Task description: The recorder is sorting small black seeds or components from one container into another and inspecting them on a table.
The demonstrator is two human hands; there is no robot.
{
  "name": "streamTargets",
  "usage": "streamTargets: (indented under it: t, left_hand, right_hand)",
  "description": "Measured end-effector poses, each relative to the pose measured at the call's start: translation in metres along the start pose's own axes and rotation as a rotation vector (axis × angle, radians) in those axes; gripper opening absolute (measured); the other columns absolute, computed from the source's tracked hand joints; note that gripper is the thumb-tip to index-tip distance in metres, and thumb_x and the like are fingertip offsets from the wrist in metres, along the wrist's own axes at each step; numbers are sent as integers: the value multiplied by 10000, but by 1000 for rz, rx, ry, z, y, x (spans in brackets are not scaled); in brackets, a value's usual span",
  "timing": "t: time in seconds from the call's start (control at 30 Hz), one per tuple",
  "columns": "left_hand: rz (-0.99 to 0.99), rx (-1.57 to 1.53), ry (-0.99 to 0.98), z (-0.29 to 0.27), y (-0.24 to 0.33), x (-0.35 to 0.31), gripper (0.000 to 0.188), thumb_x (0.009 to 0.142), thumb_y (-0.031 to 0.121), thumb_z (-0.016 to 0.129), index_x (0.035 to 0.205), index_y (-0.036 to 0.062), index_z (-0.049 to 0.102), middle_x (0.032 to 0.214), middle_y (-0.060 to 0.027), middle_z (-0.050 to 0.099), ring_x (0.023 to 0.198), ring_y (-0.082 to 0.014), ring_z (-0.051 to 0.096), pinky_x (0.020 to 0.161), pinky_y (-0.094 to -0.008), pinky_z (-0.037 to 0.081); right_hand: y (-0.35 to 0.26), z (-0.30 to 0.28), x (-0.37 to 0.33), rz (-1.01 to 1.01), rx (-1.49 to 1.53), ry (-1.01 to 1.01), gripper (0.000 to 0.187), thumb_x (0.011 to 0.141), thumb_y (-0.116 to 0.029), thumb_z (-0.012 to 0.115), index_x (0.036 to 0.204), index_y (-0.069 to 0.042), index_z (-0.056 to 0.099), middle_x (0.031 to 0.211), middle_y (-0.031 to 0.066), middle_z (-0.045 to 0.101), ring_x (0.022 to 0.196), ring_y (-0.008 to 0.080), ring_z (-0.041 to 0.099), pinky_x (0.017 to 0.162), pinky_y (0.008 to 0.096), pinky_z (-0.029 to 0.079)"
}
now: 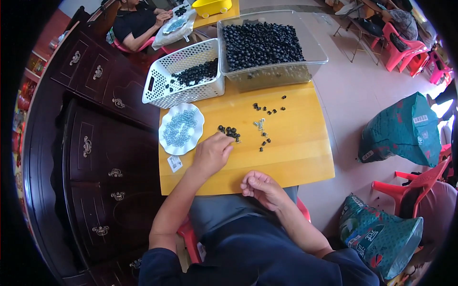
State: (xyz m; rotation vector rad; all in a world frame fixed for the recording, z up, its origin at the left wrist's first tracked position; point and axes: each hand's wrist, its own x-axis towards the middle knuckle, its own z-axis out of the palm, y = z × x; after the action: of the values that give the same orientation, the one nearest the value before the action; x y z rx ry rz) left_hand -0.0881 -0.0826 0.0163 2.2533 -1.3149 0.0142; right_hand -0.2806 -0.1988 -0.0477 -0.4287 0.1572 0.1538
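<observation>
My left hand (213, 151) reaches over the yellow wooden table (300, 164), its fingertips bent down at a small pile of black plastic caps (230, 130). What those fingers grip, if anything, is hidden. Close to the table's front edge, my right hand (262, 189) is curled with thumb against fingers; anything held there is too small to make out. Small clear pieces (259, 125) lie mid-table, with several loose black caps (269, 112) scattered around. Left of my left hand, a white scalloped plate (200, 125) carries many small clear or metallic pieces (179, 127).
At the table's back stand a white perforated basket (164, 97) and a large clear bin (267, 72), both containing black caps. A white label (175, 163) lies near the plate. Dark drawers (102, 143) flank the left; green sacks (396, 131) stand right. Another person (136, 24) sits working beyond.
</observation>
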Motion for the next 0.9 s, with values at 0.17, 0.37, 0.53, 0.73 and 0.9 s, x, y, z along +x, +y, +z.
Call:
streamTargets:
  t: [0.17, 0.37, 0.53, 0.73, 0.9]
  left_hand:
    - [40, 76, 3, 8, -3, 5, 180, 808, 61, 707, 987, 81, 704, 887, -82, 644, 809, -300, 662, 677, -405, 536]
    - [62, 117, -24, 12, -9, 7, 194, 811, 57, 707, 1001, 96, 705, 878, -68, 635, 819, -284, 662, 681, -399, 539]
    - [45, 103, -34, 12, -11, 6, 204, 803, 43, 716, 1002, 86, 708, 882, -75, 642, 824, -287, 661, 691, -387, 536]
    - [27, 86, 2, 10, -10, 8, 226, 801, 44, 715, 1023, 80, 694, 897, -82, 647, 833, -298, 659, 701, -391, 539]
    - [3, 107, -16, 8, -13, 8, 233, 797, 42, 713, 1027, 76, 690, 921, -96, 657, 854, -308, 662, 715, -405, 542]
  right_hand:
    - [0, -1, 0, -1, 3, -4, 207, 998, -258, 621, 1063, -64, 651, 998, 41, 681, 879, 119, 640, 828, 262, 512]
    - [-1, 2, 0, -3, 8, 3, 196, 998, -251, 622, 1054, -65, 652, 986, 38, 683, 858, 115, 638, 815, 257, 510]
    - [-1, 2, 0, -3, 19, 3, 197, 996, -251, 625, 1051, -64, 654, 984, 38, 683, 859, 113, 639, 810, 254, 511]
    - [-1, 2, 1, -4, 26, 29, 214, 980, -268, 645, 1023, -59, 647, 961, 55, 686, 848, 141, 665, 805, 275, 530]
    - [0, 2, 1, -3, 41, 31, 210, 983, -262, 641, 1022, -56, 647, 958, 56, 686, 845, 142, 666, 803, 277, 532]
